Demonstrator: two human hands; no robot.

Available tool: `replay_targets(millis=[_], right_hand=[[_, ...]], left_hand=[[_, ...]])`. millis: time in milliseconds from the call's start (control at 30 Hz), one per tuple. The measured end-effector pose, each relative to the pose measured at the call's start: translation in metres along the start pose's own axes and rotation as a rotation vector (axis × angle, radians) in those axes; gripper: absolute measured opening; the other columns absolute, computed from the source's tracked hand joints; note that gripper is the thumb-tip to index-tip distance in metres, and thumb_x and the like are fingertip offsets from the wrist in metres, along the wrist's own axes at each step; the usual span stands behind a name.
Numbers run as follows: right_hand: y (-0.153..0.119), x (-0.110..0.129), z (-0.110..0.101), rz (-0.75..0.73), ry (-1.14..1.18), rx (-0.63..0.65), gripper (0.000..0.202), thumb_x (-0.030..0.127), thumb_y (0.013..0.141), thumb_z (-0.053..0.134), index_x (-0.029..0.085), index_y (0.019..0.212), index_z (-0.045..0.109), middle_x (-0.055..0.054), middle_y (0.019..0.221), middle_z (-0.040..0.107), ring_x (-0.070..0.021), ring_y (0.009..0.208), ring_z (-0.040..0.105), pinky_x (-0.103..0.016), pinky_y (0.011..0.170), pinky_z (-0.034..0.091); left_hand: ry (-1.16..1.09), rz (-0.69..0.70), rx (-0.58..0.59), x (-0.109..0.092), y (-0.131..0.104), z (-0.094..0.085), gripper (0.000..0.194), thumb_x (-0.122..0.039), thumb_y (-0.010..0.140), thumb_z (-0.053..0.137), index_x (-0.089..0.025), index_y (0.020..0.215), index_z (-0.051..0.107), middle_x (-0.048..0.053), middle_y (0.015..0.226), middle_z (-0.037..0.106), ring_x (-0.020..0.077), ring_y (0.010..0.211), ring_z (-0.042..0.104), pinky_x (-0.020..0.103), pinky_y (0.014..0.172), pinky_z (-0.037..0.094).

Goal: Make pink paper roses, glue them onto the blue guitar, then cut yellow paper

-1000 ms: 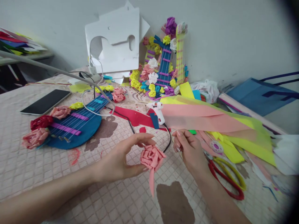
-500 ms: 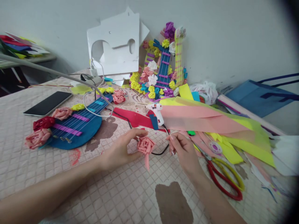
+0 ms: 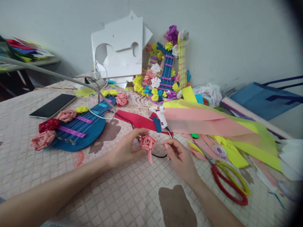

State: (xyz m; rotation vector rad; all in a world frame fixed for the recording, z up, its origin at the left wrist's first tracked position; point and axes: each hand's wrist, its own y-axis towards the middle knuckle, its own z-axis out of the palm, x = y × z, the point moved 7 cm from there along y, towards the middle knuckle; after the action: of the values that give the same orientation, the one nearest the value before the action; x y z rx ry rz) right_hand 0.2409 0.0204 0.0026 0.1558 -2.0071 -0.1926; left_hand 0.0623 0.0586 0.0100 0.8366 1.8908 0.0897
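Observation:
My left hand (image 3: 129, 145) is closed around the side of a pink crepe-paper rose (image 3: 148, 143), thumb below and fingers above. A loose strip of the same paper hangs from the rose toward the tabletop. Just right of the flower, my right hand (image 3: 178, 154) has its thumb and fingers drawn together in a pinch, apart from the rose. Anything between those fingertips is too small or hidden to make out. Behind both hands stands a white glue gun (image 3: 159, 115), its black cord running down behind the right hand and under the rose.
At left lies a blue guitar-shaped piece (image 3: 82, 134) with paper roses, beside a phone (image 3: 53, 105). Red-and-yellow scissors (image 3: 228, 179) rest at right near pink and yellow paper sheets (image 3: 201, 119). Decorated guitars (image 3: 167, 71) and white cutout boards (image 3: 118, 47) lean against the wall.
My right hand has moved slightly left, closer to the rose. My left hand still holds the rose in nearly the same place. The whole view has shifted a little.

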Motion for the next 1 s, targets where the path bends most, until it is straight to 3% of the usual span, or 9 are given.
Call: replay_targets(millis=[100, 167, 267, 333, 400, 500, 733, 900, 1000], right_hand=[[-0.001, 0.009, -0.002, -0.094, 0.010, -0.058, 0.025, 0.033, 0.090, 0.052, 0.026, 0.113, 0.058, -0.008, 0.124, 0.052, -0.0193, 0.097, 0.057, -0.033, 0.078, 0.049], [-0.002, 0.011, -0.001, -0.104, 0.080, -0.032, 0.035, 0.034, 0.088, 0.055, 0.029, 0.123, 0.054, -0.008, 0.137, 0.045, -0.0228, 0.116, 0.050, -0.039, 0.093, 0.045], [-0.003, 0.007, 0.001, -0.024, 0.326, 0.058, 0.030, 0.038, 0.093, 0.049, 0.028, 0.120, 0.057, -0.007, 0.103, 0.067, -0.0211, 0.097, 0.062, -0.040, 0.086, 0.050], [-0.002, 0.005, -0.005, 0.000, 0.459, -0.002, 0.026, 0.038, 0.095, 0.044, 0.026, 0.110, 0.062, -0.004, 0.079, 0.068, -0.0185, 0.075, 0.064, -0.035, 0.069, 0.054], [0.000, 0.004, -0.017, -0.017, 0.480, -0.146, 0.022, 0.037, 0.093, 0.047, 0.025, 0.102, 0.063, -0.005, 0.087, 0.068, -0.0185, 0.077, 0.064, -0.031, 0.061, 0.053], [0.001, 0.003, -0.026, -0.043, 0.434, -0.272, 0.019, 0.035, 0.092, 0.050, 0.025, 0.101, 0.063, -0.006, 0.108, 0.064, -0.0200, 0.091, 0.062, -0.032, 0.066, 0.054], [-0.003, 0.012, -0.011, -0.036, 0.379, -0.107, 0.016, 0.031, 0.092, 0.050, 0.023, 0.090, 0.064, -0.003, 0.084, 0.066, -0.0125, 0.062, 0.058, -0.027, 0.056, 0.050], [-0.005, 0.011, -0.006, -0.010, 0.303, -0.089, 0.017, 0.032, 0.093, 0.049, 0.022, 0.086, 0.062, -0.002, 0.084, 0.065, -0.0112, 0.058, 0.056, -0.027, 0.055, 0.049], [-0.005, 0.007, -0.003, 0.022, 0.250, -0.064, 0.016, 0.034, 0.093, 0.049, 0.024, 0.094, 0.061, -0.001, 0.075, 0.064, -0.0123, 0.059, 0.057, -0.027, 0.057, 0.049]], left_hand=[[-0.010, -0.009, 0.003, -0.001, 0.000, 0.000, 0.050, -0.015, 0.076, 0.064, -0.021, 0.123, 0.048, 0.009, 0.119, 0.059, 0.0203, 0.107, 0.058, 0.038, 0.090, 0.051], [-0.015, -0.006, 0.007, -0.002, 0.001, 0.000, 0.050, -0.015, 0.076, 0.063, -0.021, 0.124, 0.047, 0.009, 0.119, 0.059, 0.0206, 0.108, 0.058, 0.038, 0.091, 0.050], [-0.027, 0.005, 0.005, -0.002, 0.001, -0.001, 0.050, -0.018, 0.078, 0.064, -0.021, 0.125, 0.046, 0.010, 0.119, 0.059, 0.0211, 0.108, 0.058, 0.039, 0.090, 0.050], [-0.034, 0.007, 0.007, -0.001, 0.000, -0.001, 0.050, -0.019, 0.078, 0.063, -0.022, 0.125, 0.046, 0.010, 0.120, 0.059, 0.0212, 0.107, 0.058, 0.040, 0.090, 0.051], [-0.033, 0.004, 0.008, 0.000, 0.000, -0.001, 0.050, -0.019, 0.078, 0.064, -0.022, 0.125, 0.047, 0.010, 0.120, 0.059, 0.0212, 0.107, 0.058, 0.040, 0.089, 0.051], [-0.029, -0.003, 0.010, 0.001, 0.000, 0.000, 0.050, -0.018, 0.078, 0.064, -0.022, 0.125, 0.047, 0.009, 0.120, 0.059, 0.0210, 0.108, 0.057, 0.039, 0.090, 0.051], [-0.033, -0.003, 0.039, 0.001, 0.000, 0.002, 0.050, -0.018, 0.076, 0.065, -0.022, 0.123, 0.048, 0.009, 0.119, 0.059, 0.0205, 0.105, 0.059, 0.039, 0.089, 0.051], [-0.039, 0.011, 0.092, -0.006, -0.003, 0.005, 0.050, -0.017, 0.077, 0.065, -0.022, 0.124, 0.049, 0.008, 0.117, 0.061, 0.0187, 0.100, 0.061, 0.037, 0.087, 0.051], [-0.046, 0.018, 0.092, -0.010, -0.004, 0.003, 0.049, -0.017, 0.078, 0.065, -0.022, 0.124, 0.049, 0.007, 0.117, 0.061, 0.0184, 0.099, 0.061, 0.035, 0.087, 0.051]])
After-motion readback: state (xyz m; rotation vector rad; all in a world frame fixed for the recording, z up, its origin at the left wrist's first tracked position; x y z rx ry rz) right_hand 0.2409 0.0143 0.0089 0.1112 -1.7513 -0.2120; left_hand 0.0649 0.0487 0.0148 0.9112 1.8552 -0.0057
